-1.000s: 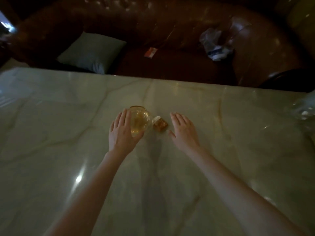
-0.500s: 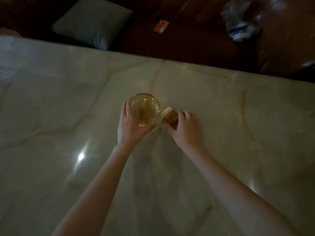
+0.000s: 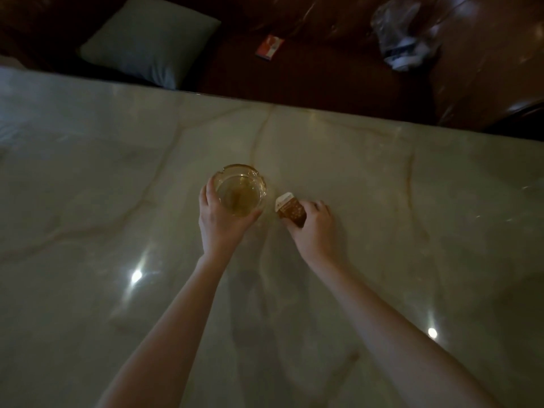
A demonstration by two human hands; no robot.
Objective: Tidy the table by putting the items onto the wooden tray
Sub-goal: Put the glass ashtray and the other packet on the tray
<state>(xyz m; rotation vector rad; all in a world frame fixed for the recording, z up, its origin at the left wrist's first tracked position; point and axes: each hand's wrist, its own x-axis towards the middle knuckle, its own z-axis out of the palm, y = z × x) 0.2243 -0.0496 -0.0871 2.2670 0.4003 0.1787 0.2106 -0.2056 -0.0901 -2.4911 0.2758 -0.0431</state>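
A round amber glass ashtray [image 3: 241, 189] sits near the middle of the pale marble table [image 3: 382, 201]. My left hand [image 3: 219, 222] grips it from its near-left side, fingers and thumb wrapped around the rim. Just to its right lies a small brown box with a white end [image 3: 290, 212]. My right hand [image 3: 313, 228] is closed on the box's near end, tilting it up off the table. No wooden tray is in view.
Beyond the table's far edge stands a dark brown leather sofa [image 3: 485, 69] with a grey cushion [image 3: 150, 39], a red-and-white packet [image 3: 269, 47] and a crumpled clear plastic bag [image 3: 403, 39]. The room is dim, with ceiling lights reflecting on the marble.
Both hands went from hovering flat beside the items to closing on them: the left around the ashtray, the right on the small box, which has tilted up. The view has tipped downward.
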